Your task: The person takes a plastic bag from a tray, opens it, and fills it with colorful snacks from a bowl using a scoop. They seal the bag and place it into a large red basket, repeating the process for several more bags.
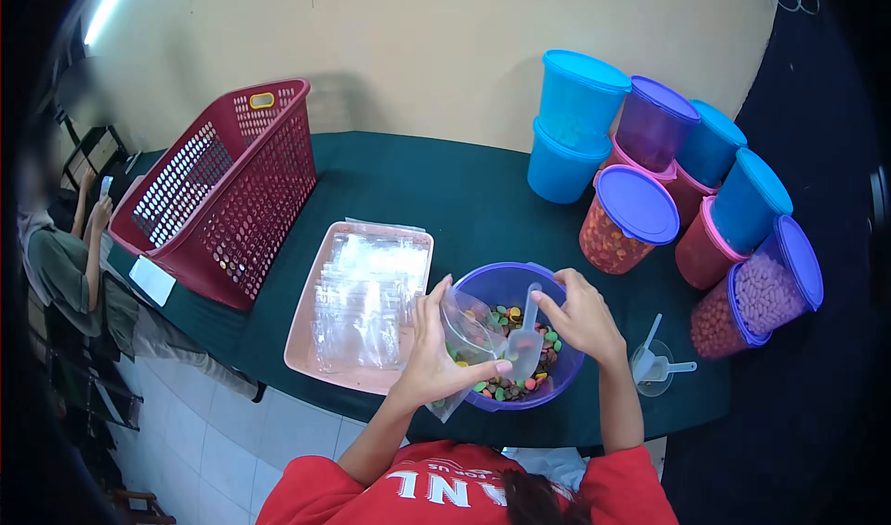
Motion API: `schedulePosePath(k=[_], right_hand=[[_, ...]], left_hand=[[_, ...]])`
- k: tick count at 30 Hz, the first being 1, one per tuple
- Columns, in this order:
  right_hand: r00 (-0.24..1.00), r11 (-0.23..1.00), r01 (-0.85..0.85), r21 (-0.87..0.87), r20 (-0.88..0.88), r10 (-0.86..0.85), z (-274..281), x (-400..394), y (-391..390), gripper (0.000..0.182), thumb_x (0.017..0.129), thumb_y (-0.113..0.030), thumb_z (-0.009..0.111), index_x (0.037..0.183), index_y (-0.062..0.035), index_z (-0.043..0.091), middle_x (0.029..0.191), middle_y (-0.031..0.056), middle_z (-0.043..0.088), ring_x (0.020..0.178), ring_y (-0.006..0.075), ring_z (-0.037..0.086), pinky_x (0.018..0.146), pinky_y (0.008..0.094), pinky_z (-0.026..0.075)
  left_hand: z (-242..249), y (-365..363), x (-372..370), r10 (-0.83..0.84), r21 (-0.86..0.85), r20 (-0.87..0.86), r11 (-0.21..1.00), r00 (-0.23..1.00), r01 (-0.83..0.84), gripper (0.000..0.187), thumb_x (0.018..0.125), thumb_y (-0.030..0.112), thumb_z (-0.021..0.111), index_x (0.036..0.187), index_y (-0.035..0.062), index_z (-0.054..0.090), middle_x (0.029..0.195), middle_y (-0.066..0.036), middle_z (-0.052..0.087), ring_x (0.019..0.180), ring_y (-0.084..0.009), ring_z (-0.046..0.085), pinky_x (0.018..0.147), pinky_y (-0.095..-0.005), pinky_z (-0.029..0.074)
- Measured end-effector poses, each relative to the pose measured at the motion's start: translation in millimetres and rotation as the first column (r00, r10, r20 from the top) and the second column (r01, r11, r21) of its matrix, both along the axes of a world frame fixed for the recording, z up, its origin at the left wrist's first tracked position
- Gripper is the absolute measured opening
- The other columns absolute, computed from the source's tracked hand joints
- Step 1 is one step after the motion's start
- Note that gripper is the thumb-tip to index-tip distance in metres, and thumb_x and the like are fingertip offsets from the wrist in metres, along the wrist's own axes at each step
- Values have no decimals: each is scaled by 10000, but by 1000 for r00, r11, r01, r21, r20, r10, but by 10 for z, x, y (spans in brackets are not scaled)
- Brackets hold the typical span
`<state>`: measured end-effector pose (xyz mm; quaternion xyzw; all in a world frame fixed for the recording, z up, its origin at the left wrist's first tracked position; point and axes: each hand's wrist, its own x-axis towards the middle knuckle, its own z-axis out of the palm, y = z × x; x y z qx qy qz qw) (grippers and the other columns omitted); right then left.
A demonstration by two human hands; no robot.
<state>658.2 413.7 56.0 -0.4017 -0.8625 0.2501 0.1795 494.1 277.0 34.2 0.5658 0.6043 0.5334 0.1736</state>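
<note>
A purple bowl holds many small coloured pieces in green, brown, pink and yellow. Over its left side, my left hand grips a clear plastic bag, held tilted with its mouth toward the scoop. My right hand has the handle of a translucent scoop between thumb and fingers, above the bowl's middle. The scoop's blade is beside the bag's mouth, near my left thumb. Left of the bowl lies a pink tray with a pile of clear plastic bags.
A dark red basket stands at the left. Lidded tubs, blue, purple and pink, are stacked at the right. A small clear dish with scoops sits right of the bowl. A seated person holds a phone at far left.
</note>
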Motion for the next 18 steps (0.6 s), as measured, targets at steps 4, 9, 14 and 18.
schedulePosePath(k=[4,9,14,18], right_hand=[[971,975,-154,-160,-208,119,270,55,-261,463,775,-346,567,1017,41,486,958,174,553,668,193,578,603,309,451],[754,806,-543,-235,-560,344,7,-57,-466,389,798,-219,566,1082,21,449,965,119,566,759,141,565,685,261,442],[732,719,-580,-383,-633,253,-28,-62,-418,297,858,-163,471,1089,25,468,941,109,587,757,124,563,690,260,455],[707,591,-646,-482,-669,228,56,-21,-313,243,885,-111,407,1059,31,501,893,105,593,761,115,563,663,251,475]], left_hand=[[-85,65,-28,21,107,141,994,990,-36,1017,719,727,242,1306,-76,29,1099,-211,289,1095,-309,257,963,-407,123],[-91,19,17,83,101,252,989,964,-112,943,761,658,276,1307,-78,51,1181,-222,258,1131,-302,238,979,-398,114],[-20,-122,106,-105,157,437,987,893,39,779,772,346,531,1312,-48,131,1294,-183,237,1187,-227,274,982,-333,217],[23,-310,0,-318,197,657,948,684,252,813,778,614,362,1261,-36,297,1261,-156,358,1155,-243,367,959,-343,277]])
